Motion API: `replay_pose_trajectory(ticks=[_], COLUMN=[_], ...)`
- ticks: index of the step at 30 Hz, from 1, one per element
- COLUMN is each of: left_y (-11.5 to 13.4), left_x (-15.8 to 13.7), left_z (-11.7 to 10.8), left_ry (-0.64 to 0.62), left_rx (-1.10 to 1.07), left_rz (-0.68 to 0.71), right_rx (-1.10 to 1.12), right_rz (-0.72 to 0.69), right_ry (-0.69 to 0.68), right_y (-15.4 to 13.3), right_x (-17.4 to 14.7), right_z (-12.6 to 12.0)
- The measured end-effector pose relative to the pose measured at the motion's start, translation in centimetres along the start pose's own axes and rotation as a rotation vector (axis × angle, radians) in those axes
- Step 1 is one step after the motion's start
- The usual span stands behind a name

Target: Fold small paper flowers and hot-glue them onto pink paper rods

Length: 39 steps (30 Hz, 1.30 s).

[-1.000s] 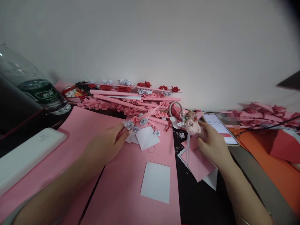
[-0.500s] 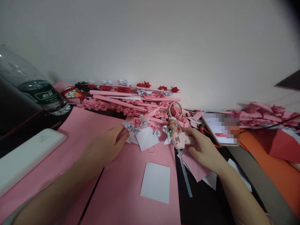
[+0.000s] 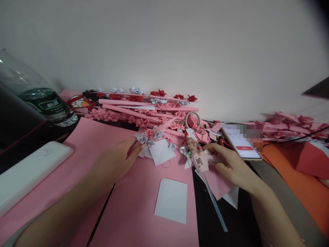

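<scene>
My right hand (image 3: 227,163) is closed around the handle of a pale pink hot glue gun (image 3: 202,161). Its decorated nozzle end points away from me, and a long clear glue stick (image 3: 215,202) sticks out of the back toward me. On the pink sheet, my left hand (image 3: 123,154) pinches a paper flower stem with small white flowers (image 3: 146,139) near its tip; most of the stem is hidden by the fingers. A white paper square (image 3: 162,152) lies just right of those flowers, and another white paper piece (image 3: 171,200) lies nearer to me.
Along the wall is a pile of pink paper stems and flowers (image 3: 138,116), with a tape roll (image 3: 192,120) at its right. A phone (image 3: 241,140) lies beyond my right hand. At left are a water bottle (image 3: 48,103) and a white power bank (image 3: 38,171).
My right hand has moved slightly right and toward me with the glue gun, and the glue stick's tail has swung to the right. My left hand has stayed in place.
</scene>
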State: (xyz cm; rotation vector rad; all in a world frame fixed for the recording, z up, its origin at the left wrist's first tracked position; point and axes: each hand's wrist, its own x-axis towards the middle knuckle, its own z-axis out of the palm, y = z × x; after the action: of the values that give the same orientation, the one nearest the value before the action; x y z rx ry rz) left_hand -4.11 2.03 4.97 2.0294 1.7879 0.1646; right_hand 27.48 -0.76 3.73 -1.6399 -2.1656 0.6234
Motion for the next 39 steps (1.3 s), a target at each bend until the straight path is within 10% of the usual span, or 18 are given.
replay_pose_trajectory(ticks=[11,39], left_y=[-1.0,-0.8], left_x=[0.3,0.3], left_z=[1.0,1.2], left_ry=[0.061,0.039], left_rx=[-0.012,-0.007], left_rz=[0.016,0.022], right_rx=[-0.253,-0.525], right_rz=[0.347,0.37], right_ry=[0.549,0.643], right_y=[4.5,7.3], right_x=[0.3,2.6], right_z=[-1.4,-0.7])
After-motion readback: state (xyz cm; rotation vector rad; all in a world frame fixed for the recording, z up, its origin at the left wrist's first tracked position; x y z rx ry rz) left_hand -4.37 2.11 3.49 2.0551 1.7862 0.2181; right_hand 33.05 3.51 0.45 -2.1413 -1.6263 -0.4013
